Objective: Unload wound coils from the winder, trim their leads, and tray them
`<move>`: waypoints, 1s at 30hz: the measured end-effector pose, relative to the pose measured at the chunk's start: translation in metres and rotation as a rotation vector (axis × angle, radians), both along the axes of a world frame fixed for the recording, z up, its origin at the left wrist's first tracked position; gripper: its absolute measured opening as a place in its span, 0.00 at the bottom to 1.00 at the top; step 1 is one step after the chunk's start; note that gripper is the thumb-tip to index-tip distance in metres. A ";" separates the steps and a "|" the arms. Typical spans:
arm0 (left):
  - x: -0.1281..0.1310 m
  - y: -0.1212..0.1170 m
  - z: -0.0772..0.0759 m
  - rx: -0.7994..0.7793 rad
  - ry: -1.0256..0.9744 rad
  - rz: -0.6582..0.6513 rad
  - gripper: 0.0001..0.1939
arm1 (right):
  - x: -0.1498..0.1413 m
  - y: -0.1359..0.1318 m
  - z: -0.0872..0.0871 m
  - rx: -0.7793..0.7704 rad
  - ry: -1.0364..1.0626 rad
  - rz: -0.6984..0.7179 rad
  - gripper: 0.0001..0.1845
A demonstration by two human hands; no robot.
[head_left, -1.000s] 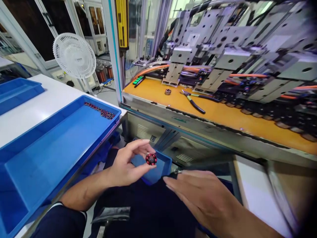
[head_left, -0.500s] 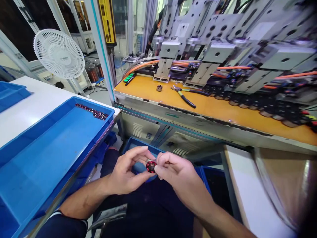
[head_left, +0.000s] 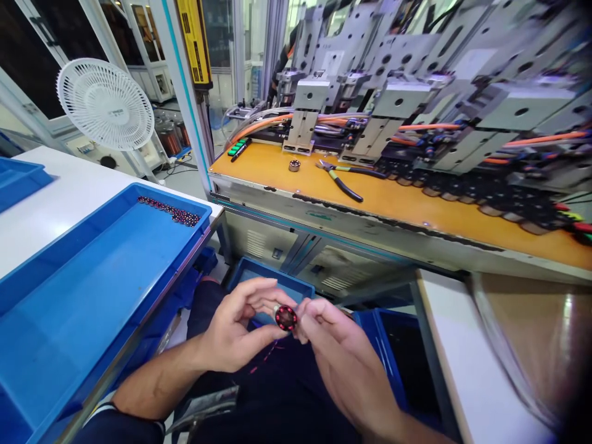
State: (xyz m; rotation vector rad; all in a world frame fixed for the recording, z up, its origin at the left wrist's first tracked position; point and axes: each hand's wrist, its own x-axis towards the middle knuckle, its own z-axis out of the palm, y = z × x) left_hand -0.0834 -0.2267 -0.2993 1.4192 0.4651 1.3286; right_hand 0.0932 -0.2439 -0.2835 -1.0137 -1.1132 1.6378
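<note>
A small round motor stator (head_left: 285, 317), dark in the middle with red spots around its rim, is held low in front of my body. My left hand (head_left: 235, 324) grips it between thumb and fingertips, its face turned up toward me. My right hand (head_left: 340, 336) is pinched closed at the stator's right edge; what lies between its fingertips, if anything, is too small to make out. Several similar round parts (head_left: 185, 217) lie in rows at the far end of the blue tray (head_left: 92, 290) on my left.
Ahead stands a machine with metal heads (head_left: 309, 92) above an orange bench top (head_left: 259, 166). Cutting pliers (head_left: 345, 185), a single round part (head_left: 294, 166) and a pen lie there. A white fan (head_left: 106, 105) is back left; a blue bin (head_left: 296, 283) sits below.
The stator has turned so its round face shows more fully, and it has shifted slightly right and down. My right hand has moved a little right, off the stator's face.
</note>
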 end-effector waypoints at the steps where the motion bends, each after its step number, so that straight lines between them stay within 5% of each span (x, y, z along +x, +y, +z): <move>1: -0.001 0.000 0.000 -0.079 -0.038 -0.028 0.34 | 0.001 -0.002 -0.003 -0.001 -0.007 -0.003 0.14; 6: -0.004 0.001 0.004 -0.270 -0.110 -0.142 0.17 | 0.013 0.001 0.001 0.096 -0.103 0.029 0.13; 12: 0.002 0.004 0.000 -0.312 -0.075 -0.184 0.22 | 0.009 0.012 0.025 0.076 -0.308 0.121 0.18; 20: 0.003 0.001 0.000 -0.518 -0.179 -0.291 0.19 | 0.028 0.012 0.022 0.051 -0.319 0.188 0.19; 25: 0.005 0.000 0.007 -0.539 -0.154 -0.287 0.15 | 0.025 0.014 0.037 0.044 -0.348 0.240 0.20; 30: 0.002 0.001 0.008 -0.565 -0.118 -0.305 0.15 | 0.034 0.023 0.034 0.096 -0.434 0.214 0.20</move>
